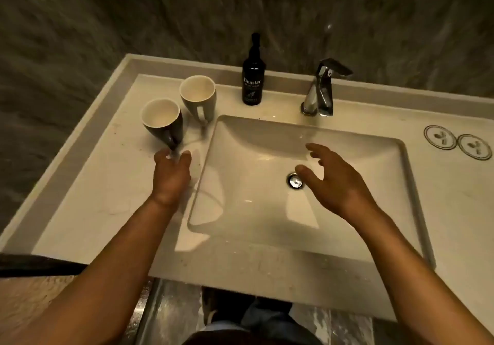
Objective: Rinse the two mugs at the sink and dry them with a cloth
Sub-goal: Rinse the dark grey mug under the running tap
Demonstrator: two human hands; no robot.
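Two mugs stand upright on the counter left of the sink (240, 136). The nearer one is a dark mug (163, 122) with a cream inside, its handle pointing toward me. Behind it to the right stands a grey mug (199, 98), also cream inside. My left hand (171, 176) is open just in front of the dark mug, fingertips on either side of its handle, holding nothing. Over the basin, my right hand (334, 176) hovers open and empty near the drain (295, 180). The chrome tap (320, 90) sits behind the basin, no water running. No cloth is in view.
A black soap bottle (251, 77) stands at the back between the mugs and the tap. Two round coasters (457, 143) lie on the counter to the right. A stone wall rises right behind the counter. Water drops speckle the front rim.
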